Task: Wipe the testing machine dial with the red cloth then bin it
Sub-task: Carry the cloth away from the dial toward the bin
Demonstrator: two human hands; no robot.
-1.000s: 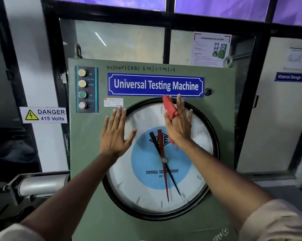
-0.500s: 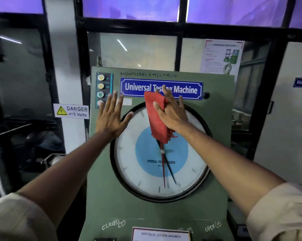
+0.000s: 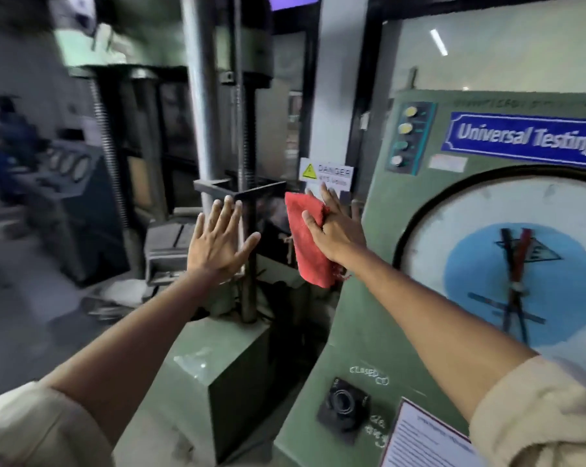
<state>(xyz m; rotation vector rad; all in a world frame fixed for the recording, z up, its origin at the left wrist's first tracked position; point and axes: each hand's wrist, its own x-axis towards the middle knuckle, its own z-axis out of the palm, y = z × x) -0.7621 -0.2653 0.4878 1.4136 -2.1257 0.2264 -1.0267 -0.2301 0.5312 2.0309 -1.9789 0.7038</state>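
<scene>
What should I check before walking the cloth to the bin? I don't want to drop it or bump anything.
1. Cloth held: ok, pinned under the right hand, though it hangs loose below.
2. Left hand free: ok, open and empty.
3. Hands clear of the dial: ok, both are left of the cabinet.
4. Bin located: not ok, none in view.
5. Path clear: cannot tell, the picture is blurred; a steel column and bracket stand just behind the hands.
6. Danger sign: not ok, the right fingertips are close under it.
</scene>
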